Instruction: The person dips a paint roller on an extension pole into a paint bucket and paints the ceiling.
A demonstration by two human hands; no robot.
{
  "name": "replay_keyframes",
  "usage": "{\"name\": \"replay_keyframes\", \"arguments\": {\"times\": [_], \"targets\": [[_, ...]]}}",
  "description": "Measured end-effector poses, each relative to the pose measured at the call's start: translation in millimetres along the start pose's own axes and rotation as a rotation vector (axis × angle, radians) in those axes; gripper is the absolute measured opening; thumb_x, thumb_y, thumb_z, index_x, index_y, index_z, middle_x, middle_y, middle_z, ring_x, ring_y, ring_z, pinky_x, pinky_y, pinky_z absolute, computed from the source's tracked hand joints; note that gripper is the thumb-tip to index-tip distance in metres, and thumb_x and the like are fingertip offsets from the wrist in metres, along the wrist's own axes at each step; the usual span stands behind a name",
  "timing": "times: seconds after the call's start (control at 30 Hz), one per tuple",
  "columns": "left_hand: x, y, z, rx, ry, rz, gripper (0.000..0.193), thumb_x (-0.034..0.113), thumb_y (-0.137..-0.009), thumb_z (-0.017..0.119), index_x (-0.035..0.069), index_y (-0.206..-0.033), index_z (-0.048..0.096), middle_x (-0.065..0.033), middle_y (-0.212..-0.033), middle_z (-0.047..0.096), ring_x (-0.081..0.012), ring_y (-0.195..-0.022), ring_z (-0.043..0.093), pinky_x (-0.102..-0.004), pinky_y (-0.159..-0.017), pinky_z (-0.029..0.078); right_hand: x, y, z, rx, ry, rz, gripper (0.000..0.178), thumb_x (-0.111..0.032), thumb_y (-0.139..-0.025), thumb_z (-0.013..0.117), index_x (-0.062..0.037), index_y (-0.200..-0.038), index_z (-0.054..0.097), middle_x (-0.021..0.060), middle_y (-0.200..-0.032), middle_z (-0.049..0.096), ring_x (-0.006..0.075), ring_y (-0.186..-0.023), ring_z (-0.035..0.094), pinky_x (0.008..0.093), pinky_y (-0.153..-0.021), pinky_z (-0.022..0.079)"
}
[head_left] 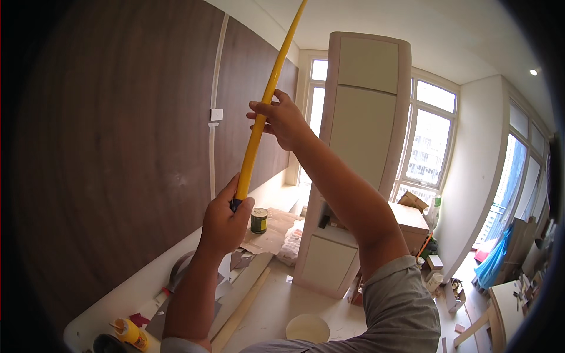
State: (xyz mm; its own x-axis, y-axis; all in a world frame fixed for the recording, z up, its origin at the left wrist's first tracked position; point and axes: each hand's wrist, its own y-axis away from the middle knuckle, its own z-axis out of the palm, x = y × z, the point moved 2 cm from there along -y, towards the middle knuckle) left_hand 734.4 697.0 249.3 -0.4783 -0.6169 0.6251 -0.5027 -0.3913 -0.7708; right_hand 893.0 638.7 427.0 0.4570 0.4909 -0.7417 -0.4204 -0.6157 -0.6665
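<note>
A long, glossy yellow tape measure blade [256, 138] runs upward from my hands and leaves the top of the head view, leaning slightly right. My left hand [226, 220] is closed around its lower end, where a small black part shows; the palm hides the rest. Higher up, my right hand [285, 120] grips the blade between thumb and fingers, with the arm reaching across from the right. Both hands are raised before a dark brown wood-grain wall panel [147, 117]. A pale vertical strip [215, 76] divides the panelling, and a white wall switch plate [216, 115] sits on it.
A tall cream cabinet [365, 129] stands ahead to the right. Below are a dark green can [259, 220] on cardboard, a yellow glue bottle [130, 334] and scattered offcuts. A round pale stool or lid [307, 328] is near me; a wooden table [509, 303] stands far right.
</note>
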Motion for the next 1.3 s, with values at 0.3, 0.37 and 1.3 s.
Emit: {"name": "replay_keyframes", "arguments": {"times": [0.3,0.37,1.3], "targets": [[-5.2,-9.5,34.0,0.027,-0.008,-0.018,0.055,0.011,-0.1,0.06,0.002,-0.153,0.047,0.0036,-0.076,0.054,-0.0028,-0.059,0.048,-0.0206,-0.056,0.045,11.3,-10.5,-32.9,-0.026,0.03,0.007,0.101,-0.018,-0.089,0.079,0.009,-0.158,0.01,0.0251,-0.126,0.059,0.0295,-0.114,0.067,0.0424,-0.094,0.06],[-7.8,10.9,30.4,0.002,0.03,-0.18,0.059,0.017,-0.098,0.063,-0.004,-0.151,0.046,-0.007,-0.096,0.063,-0.0094,-0.082,0.057,-0.0265,-0.081,0.05,12.6,5.5,-28.6,-0.068,0.052,0.006,0.103,-0.019,-0.089,0.08,0.0088,-0.158,0.009,0.0257,-0.129,0.058,0.0305,-0.116,0.066,0.0428,-0.095,0.06],[26.7,143.1,-13.0,0.023,-0.009,-0.067,0.06,0.013,-0.098,0.064,-0.006,-0.15,0.044,-0.0041,-0.087,0.063,-0.0062,-0.073,0.055,-0.0233,-0.069,0.048,-20.7,130.5,23.3,-0.283,0.208,0.005,0.11,-0.019,-0.088,0.082,0.0033,-0.16,0.002,0.035,-0.148,0.044,0.0374,-0.122,0.064,0.0434,-0.096,0.061]]}}
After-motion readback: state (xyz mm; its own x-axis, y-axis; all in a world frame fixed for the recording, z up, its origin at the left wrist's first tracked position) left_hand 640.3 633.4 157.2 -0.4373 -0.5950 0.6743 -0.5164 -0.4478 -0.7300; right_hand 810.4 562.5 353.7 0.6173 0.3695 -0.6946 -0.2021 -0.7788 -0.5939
